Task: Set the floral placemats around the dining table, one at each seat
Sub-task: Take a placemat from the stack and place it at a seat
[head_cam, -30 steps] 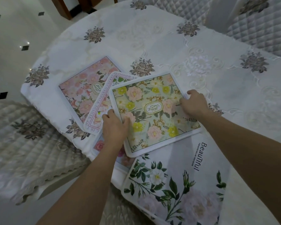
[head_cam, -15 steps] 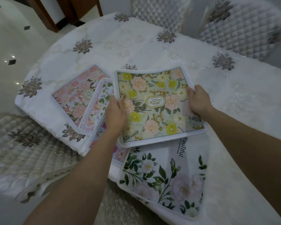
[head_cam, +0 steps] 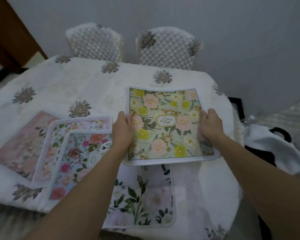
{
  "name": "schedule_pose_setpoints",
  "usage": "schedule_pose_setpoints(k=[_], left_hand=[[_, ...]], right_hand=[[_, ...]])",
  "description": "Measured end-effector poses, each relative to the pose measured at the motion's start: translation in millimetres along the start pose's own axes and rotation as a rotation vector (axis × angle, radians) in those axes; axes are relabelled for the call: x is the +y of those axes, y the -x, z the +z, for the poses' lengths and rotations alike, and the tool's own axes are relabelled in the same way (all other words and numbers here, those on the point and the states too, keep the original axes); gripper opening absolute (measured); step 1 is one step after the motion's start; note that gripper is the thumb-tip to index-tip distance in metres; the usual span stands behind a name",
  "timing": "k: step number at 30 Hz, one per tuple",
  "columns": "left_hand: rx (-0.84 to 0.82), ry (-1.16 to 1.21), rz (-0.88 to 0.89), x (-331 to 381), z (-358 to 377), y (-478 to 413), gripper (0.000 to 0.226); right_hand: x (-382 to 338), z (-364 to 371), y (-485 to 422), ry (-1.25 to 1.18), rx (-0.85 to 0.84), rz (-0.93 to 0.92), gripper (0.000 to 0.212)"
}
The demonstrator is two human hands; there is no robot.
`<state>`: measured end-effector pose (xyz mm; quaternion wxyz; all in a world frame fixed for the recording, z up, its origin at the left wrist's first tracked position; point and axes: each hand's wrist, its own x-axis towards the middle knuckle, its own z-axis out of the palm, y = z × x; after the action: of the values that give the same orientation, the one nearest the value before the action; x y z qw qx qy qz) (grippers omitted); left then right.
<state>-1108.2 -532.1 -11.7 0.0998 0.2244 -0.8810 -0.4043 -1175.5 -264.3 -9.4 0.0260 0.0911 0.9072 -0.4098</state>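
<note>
Now you hold the green placemat [head_cam: 166, 125] just beyond the white leafy placemat [head_cam: 145, 196], lifted off the table [head_cam: 87, 80]. Your left hand [head_cam: 123, 130] and right hand [head_cam: 210, 127] pinch its side edges, fingers [head_cam: 203, 116] curled over. It looks light, thin and floppy, so opposite edges suit it best.

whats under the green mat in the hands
The white leafy mat lies below the green mat, its far end and most of its lettering covered. Tablecloth shows around; anything under the middle is hidden.
</note>
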Motion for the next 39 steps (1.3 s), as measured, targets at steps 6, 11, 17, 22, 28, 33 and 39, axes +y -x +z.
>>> schedule_pose_setpoints(k=[6,11,17,22,28,33,39], left_hand=[[-0.116,0.016,0.024,32,60,1,0.035],[-0.152,-0.04,0.045,45,105,-2,0.034],[-0.18,-0.06,0.055,45,153,-13,0.033],[-0.219,-0.091,0.046,41,184,-24,0.036],[-0.281,0.006,-0.017,37,218,-34,0.033],[-0.296,0.027,-0.069,30,234,-38,0.031],[-0.251,-0.052,-0.032,29,235,-42,0.034]], right_hand=[[54,-39,-5,0.009,0.108,0.104,0.032],[94,-53,-20,-0.014,0.139,0.151,0.034],[130,-52,-44,-0.031,0.16,0.199,0.033],[156,-44,-59,-0.021,0.167,0.26,0.034],[179,-40,-78,-0.008,0.174,0.281,0.035],[187,-39,-88,0.003,0.167,0.283,0.035],[192,-38,-89,0.027,0.164,0.27,0.034]])
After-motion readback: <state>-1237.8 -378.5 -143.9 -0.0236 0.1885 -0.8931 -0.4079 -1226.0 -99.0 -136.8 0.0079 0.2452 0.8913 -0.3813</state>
